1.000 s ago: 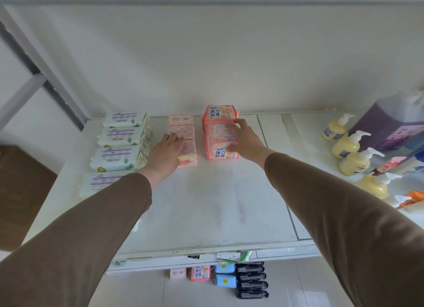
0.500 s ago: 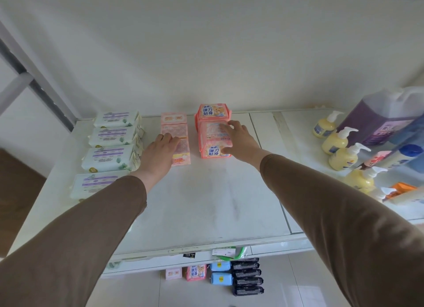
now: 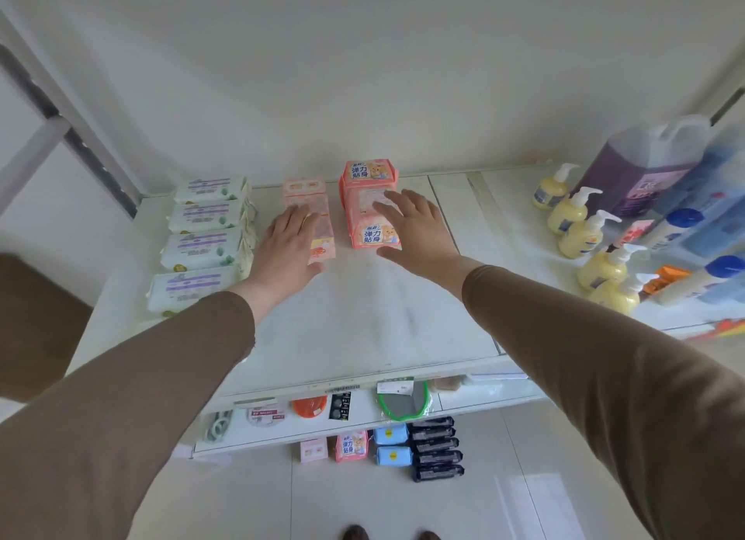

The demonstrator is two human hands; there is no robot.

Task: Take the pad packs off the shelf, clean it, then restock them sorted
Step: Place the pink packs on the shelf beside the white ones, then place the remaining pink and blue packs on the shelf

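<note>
Squaring rows mid-frame | left hand [image 3: 287,244] flat on pale packs [image 3: 309,213] | right hand [image 3: 411,225] spread over coral packs [image 3: 371,200] | pressing evenly is keeping edges aligned

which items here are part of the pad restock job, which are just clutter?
Job: white-purple packs, pale pink packs, coral packs, shelf, floor packs; left hand, right hand.
Clutter: soap pump bottles, purple jug.

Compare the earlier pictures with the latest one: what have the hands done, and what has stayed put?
The right hand has spread its fingers, now open over the coral pad packs. The left hand stays flat on the pale pink packs. All the packs and the white packs kept their rows.
</note>
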